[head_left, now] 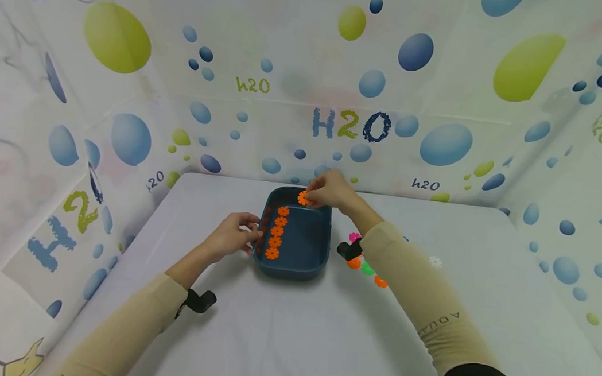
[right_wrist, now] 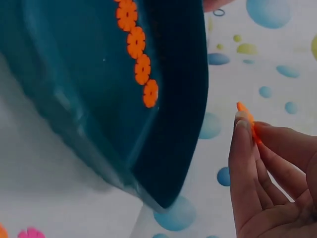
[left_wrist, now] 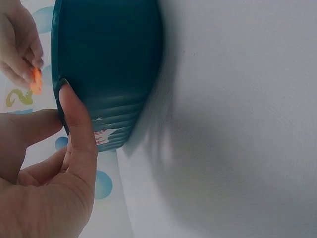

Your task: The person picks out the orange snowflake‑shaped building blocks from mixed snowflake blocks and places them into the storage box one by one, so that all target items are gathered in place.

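A dark teal rectangular tray stands on the white-covered table. Along its left side, several orange flower-shaped plastic discs lie in a row on the bottom. My left hand grips the tray's left rim; in the left wrist view its thumb presses the outer wall, with fingers over the edge. Above the far end of the tray, my right hand pinches one more orange flower-shaped disc between thumb and fingertips. The right wrist view has this disc nearly edge-on, raised off the tray.
Right of the tray, partly behind the right forearm, lie loose flower discs: orange, green and pink. A white disc sits farther right. A patterned curtain hangs behind the table's far edge.
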{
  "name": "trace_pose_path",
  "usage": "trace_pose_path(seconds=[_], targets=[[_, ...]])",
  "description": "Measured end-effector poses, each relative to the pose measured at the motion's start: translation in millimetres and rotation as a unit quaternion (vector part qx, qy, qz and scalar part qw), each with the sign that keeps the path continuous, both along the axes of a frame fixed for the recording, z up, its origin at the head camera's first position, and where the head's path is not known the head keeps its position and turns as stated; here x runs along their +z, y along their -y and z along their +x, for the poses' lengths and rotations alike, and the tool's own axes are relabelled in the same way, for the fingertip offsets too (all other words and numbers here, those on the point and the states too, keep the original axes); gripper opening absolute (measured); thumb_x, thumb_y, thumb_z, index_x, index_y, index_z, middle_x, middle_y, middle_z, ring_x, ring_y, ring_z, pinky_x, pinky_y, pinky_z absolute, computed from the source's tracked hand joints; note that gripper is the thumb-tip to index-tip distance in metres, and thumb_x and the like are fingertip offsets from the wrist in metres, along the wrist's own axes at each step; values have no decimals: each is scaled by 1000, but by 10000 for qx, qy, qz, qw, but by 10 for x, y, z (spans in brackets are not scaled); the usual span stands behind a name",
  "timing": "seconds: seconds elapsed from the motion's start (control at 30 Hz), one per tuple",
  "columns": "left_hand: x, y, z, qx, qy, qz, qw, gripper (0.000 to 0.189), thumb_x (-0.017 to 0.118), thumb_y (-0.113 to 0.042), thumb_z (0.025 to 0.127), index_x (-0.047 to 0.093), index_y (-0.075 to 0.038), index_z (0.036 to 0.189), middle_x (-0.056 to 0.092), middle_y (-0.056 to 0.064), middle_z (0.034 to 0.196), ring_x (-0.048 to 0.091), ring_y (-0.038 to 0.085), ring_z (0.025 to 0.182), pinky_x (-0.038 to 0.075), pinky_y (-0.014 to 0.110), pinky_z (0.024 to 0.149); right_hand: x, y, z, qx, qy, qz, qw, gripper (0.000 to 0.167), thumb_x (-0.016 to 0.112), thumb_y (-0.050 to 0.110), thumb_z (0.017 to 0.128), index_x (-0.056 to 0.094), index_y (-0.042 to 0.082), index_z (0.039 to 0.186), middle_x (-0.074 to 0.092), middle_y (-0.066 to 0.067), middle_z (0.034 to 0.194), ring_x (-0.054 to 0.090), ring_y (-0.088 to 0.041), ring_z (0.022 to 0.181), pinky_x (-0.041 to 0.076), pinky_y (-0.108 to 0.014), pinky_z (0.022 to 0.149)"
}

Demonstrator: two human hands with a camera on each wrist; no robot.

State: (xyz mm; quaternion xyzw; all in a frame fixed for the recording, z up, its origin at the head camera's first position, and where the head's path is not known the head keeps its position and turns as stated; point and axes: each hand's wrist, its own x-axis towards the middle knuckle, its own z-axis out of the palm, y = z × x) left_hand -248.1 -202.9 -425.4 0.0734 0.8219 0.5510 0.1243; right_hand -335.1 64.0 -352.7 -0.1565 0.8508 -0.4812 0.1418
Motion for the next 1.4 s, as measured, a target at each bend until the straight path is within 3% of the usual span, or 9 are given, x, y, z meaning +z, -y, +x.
trace_pose_path(seconds=[0.37, 0.57, 0.67, 0.73, 0.83, 0.93, 1.07, 1.23, 1.4], targets=[[-34, -2, -3, -55, -54, -9, 10000, 42, 60, -3, 102, 47, 13, 139, 52, 16, 105, 62, 19, 80, 63, 32, 65, -275, 367, -149, -660, 331, 238, 9970, 13, 65, -7, 93, 73, -12, 101, 69, -27, 112, 74, -36, 89, 62, -46, 87], [-14, -17, -29, -57, -71, -133, 9999, 39, 61, -4, 102, 50, 12, 137, 52, 15, 104, 64, 20, 82, 63, 33, 66, -403, 553, -218, -944, 269, 1491, 9839, 20, 61, -6, 93, 62, 2, 75, 72, -22, 109, 75, -32, 87, 63, -42, 84], [9, -29, -30, -79, -109, -161, 9998, 40, 61, -5, 102, 50, 11, 137, 53, 16, 103, 64, 20, 81, 63, 34, 66, -453, 610, -252, -1202, 224, 1998, 9722, 4, 62, -2, 95, 63, 2, 97, 68, -22, 117, 73, -31, 92, 62, -38, 78], [16, -31, -22, -50, -109, -196, 9997, 41, 62, -5, 101, 51, 11, 137, 54, 15, 102, 64, 21, 81, 63, 33, 66, -493, 628, -260, -1432, 328, 2105, 9665, 29, 63, 0, 96, 60, -2, 124, 61, -25, 131, 70, -32, 99, 59, -34, 74], [4, -22, -4, -16, -90, -227, 9997, 41, 62, -5, 101, 50, 11, 137, 54, 15, 101, 64, 20, 80, 63, 33, 66, -568, 635, -254, -1705, 608, 2054, 9618, 63, 62, 0, 96, 37, -3, 154, 45, -28, 148, 65, -30, 100, 52, -29, 65], [-17, -18, 14, 2, -63, -229, 9997, 41, 62, -5, 101, 50, 11, 137, 54, 14, 100, 64, 19, 80, 63, 32, 66, -642, 632, -243, -1908, 851, 1847, 9603, 72, 62, -1, 95, 27, -2, 158, 36, -31, 154, 61, -28, 86, 46, -27, 58], [-19, -25, 33, 2, -56, -208, 9998, 40, 62, -5, 101, 51, 10, 137, 54, 14, 101, 65, 19, 79, 63, 33, 66, -696, 626, -243, -2107, 787, 1771, 9581, 71, 67, -2, 92, 33, -5, 154, 41, -35, 148, 54, -22, 67, 43, -27, 51], [6, -18, 43, -9, -96, -179, 9998, 40, 62, -4, 101, 51, 11, 136, 53, 15, 101, 65, 20, 82, 63, 34, 66, -735, 654, -279, -2224, 677, 1859, 9547, 60, 72, -1, 87, 48, -6, 142, 55, -30, 128, 46, -20, 58, 39, -27, 48], [7, -15, 46, 6, -95, -204, 9997, 40, 62, -5, 102, 51, 11, 137, 53, 14, 101, 64, 20, 82, 63, 33, 66, -777, 689, -287, -2458, 710, 1662, 9523, 59, 74, -3, 85, 51, -4, 139, 57, -27, 118, 47, -21, 56, 40, -27, 45]])
